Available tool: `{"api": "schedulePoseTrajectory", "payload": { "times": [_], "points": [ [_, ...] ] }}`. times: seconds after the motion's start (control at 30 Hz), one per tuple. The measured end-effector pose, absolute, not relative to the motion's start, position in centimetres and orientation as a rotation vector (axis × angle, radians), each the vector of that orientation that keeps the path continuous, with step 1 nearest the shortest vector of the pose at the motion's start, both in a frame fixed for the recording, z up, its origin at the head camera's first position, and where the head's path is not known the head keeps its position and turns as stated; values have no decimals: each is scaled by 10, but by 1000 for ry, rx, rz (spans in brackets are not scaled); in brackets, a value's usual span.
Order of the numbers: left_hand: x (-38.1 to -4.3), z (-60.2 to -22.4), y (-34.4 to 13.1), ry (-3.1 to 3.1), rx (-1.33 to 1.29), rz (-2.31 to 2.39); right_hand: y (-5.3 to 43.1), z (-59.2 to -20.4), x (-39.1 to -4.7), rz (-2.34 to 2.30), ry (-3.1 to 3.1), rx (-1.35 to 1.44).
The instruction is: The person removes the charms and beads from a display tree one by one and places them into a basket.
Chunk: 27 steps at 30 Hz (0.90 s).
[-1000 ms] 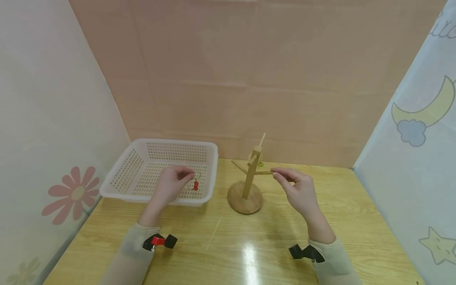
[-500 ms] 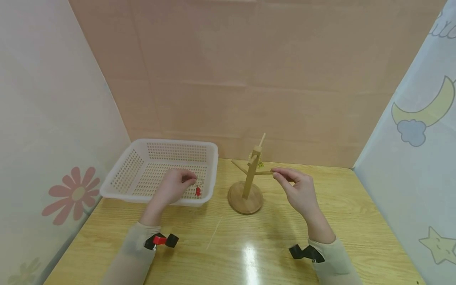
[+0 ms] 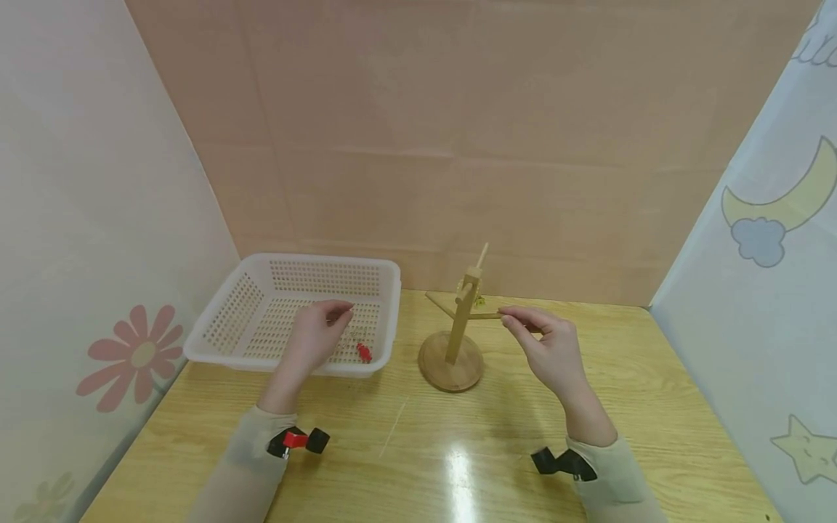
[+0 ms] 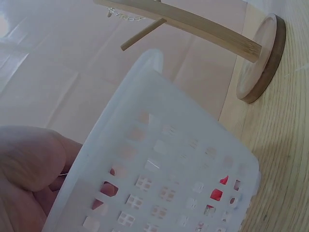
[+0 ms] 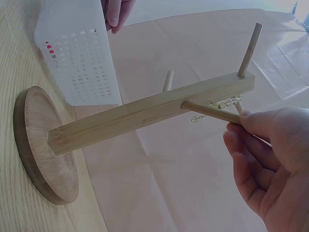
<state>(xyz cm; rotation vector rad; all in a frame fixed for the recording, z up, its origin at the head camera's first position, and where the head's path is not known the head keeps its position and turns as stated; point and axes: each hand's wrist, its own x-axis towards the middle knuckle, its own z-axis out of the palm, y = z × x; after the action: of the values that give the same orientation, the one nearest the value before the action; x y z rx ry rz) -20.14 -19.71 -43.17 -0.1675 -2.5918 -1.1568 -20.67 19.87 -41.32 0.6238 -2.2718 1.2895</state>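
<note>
My left hand [image 3: 314,334] is over the white basket [image 3: 219,309], thumb and fingertips together. In the left wrist view a fine pale strand [image 4: 63,174] shows at the fingers of this hand; I cannot tell whether it joins the beads below. Low in the basket lies a small red piece [image 3: 364,353] beside clear beads [image 3: 356,335]. My right hand [image 3: 549,349] pinches the end of a peg [image 5: 212,112] on the wooden stand [image 3: 461,319]. Behind that peg a string of clear and yellow beads [image 5: 219,105] hangs on the stand.
The stand's round base [image 3: 451,378] rests on the wood-grain table [image 3: 523,450], right of the basket. Bare pegs [image 3: 439,305] stick out from its post. A beige cloth [image 3: 425,145] hangs behind, with patterned sheets [image 3: 752,290] at both sides.
The left hand dipped slightly, then rose a little to the left, while the red piece sank lower and turned in the basket. The right hand stays on the peg.
</note>
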Motion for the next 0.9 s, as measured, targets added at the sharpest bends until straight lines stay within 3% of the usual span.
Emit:
{"api": "schedulePoseTrajectory", "payload": {
  "times": [0.9],
  "points": [
    [-195,-420,-188,-2377,-244,-1255,199,-419,-214,1373,-2239,497]
  ]
}}
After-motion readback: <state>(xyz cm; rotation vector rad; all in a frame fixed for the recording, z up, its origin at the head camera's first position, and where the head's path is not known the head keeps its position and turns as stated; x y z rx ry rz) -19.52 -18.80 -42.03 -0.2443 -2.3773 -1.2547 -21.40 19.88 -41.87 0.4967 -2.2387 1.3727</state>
